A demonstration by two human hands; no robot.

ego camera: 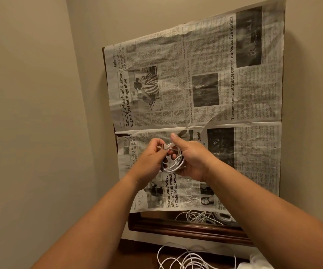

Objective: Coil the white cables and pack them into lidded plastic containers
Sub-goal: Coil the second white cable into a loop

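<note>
A white cable (174, 162) wound into a small coil hangs between both hands, held up in front of a newspaper sheet. My left hand (151, 156) pinches the cable's plug end at the top of the coil. My right hand (191, 156) grips the coil's right side, thumb raised. More loose white cables (185, 257) lie tangled at the bottom of the view. No plastic container can be made out; only a pale translucent shape (257, 262) shows at the bottom right corner.
A newspaper (205, 94) covers a dark wood-framed mirror (176, 228) leaning on a beige wall. The uncovered strip of glass reflects the cables (203, 216). A wall corner runs up the left side.
</note>
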